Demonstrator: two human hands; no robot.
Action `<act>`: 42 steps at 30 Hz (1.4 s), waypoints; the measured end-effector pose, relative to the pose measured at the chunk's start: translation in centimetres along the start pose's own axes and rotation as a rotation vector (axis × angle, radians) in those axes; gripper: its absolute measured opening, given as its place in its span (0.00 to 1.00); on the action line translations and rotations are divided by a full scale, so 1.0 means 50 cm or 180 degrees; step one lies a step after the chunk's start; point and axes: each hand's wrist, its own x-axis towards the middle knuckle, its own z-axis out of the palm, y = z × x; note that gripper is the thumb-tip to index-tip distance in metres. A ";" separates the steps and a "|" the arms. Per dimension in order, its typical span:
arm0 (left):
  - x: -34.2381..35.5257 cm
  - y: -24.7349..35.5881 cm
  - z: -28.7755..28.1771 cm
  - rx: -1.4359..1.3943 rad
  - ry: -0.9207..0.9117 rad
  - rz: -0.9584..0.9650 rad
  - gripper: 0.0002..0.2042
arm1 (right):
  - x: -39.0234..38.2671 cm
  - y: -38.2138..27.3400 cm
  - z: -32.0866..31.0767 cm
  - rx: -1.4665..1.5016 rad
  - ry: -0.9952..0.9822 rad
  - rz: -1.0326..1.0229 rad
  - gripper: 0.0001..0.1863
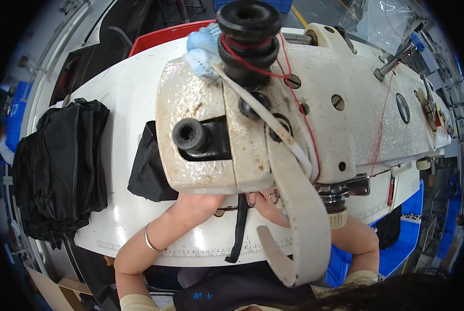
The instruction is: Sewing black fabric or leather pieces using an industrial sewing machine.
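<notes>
A white industrial sewing machine (315,103) fills the middle of the view, with red thread running over its head. Both hands reach beneath that head. My left hand (202,205) is seen only at its back and wrist, beside a black fabric piece (150,173) that pokes out left of the machine. My right hand (271,208) is partly covered by the machine and a loose beige strap (309,223). Between the two hands a narrow black strip (238,230) hangs toward the table's front edge. Fingers of both hands are hidden, so their hold cannot be made out.
A pile of black fabric pieces (66,166) lies on the white table (120,228) at the left. Blue bins (410,228) stand at the right, one with black fabric by it. Behind the machine is a red bin (164,35). A ruler strip (123,246) runs along the front edge.
</notes>
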 end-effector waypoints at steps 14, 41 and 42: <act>0.016 0.017 -0.023 0.0236 0.0039 0.0097 0.14 | -0.004 0.011 -0.043 -0.2862 0.0745 -0.2024 0.14; 0.032 0.081 -0.090 0.0365 0.0035 -0.0093 0.15 | 0.017 -0.014 -0.024 -0.2205 0.0069 -0.1923 0.09; 0.031 0.077 -0.092 -0.0016 -0.0058 -0.0304 0.15 | 0.014 -0.013 -0.025 -0.2110 -0.0059 -0.1782 0.10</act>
